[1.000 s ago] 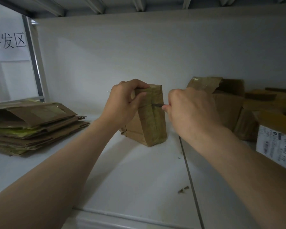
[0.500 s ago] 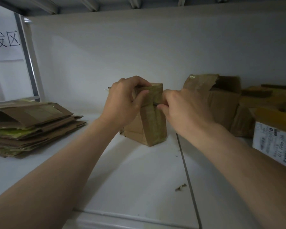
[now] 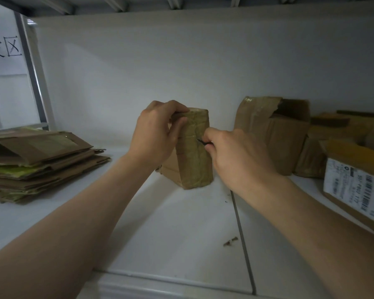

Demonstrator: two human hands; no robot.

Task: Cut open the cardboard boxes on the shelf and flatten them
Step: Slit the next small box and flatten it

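A small taped cardboard box (image 3: 192, 162) stands on end on the white shelf (image 3: 181, 234). My left hand (image 3: 158, 134) grips its upper left corner, fingers curled over the top and thumb on the front face. My right hand (image 3: 233, 154) holds a small dark blade (image 3: 202, 141) whose tip touches the tape on the box's front face, about a third of the way down.
A stack of flattened boxes (image 3: 35, 160) lies at the left. Several more boxes stand at the right, the nearest an opened brown box (image 3: 276, 134), and a box with a white barcode label (image 3: 354, 182) sits at the right edge. Cardboard scraps (image 3: 230, 241) lie on the shelf.
My right hand went up to the box's top edge half a second ago and has come back down its front face, so the blade tip shows again. My left hand kept its grip.
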